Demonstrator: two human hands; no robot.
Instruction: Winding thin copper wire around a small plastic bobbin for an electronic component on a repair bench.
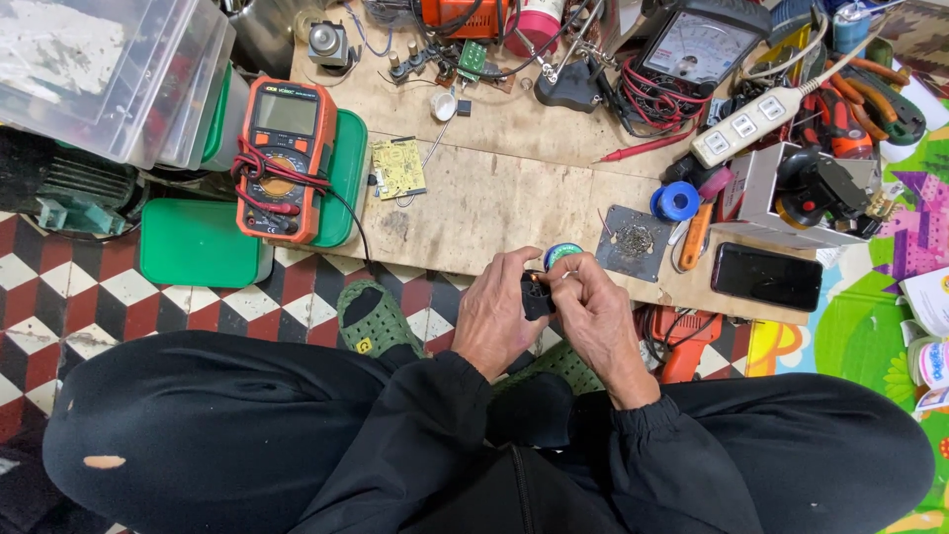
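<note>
Grip: both closed on a small black part (537,295); left hand (499,314) pinches its left side, right hand (593,311) its right.
Part position: between the fingertips, above the lap, just off the wooden surface (494,203) edge.
Nearby: solder spool (561,254) just behind; metal plate (634,241) and phone (766,276) to the right; orange multimeter (285,156) well left.
Risk: likely slip, since the part is small; it could drop to the tiled floor (89,297).

Light was bright, even and soft, with faint shadows. The picture was sharp, with wide-angle bending at the edges. Mild glare lay on the phone (766,277).
</note>
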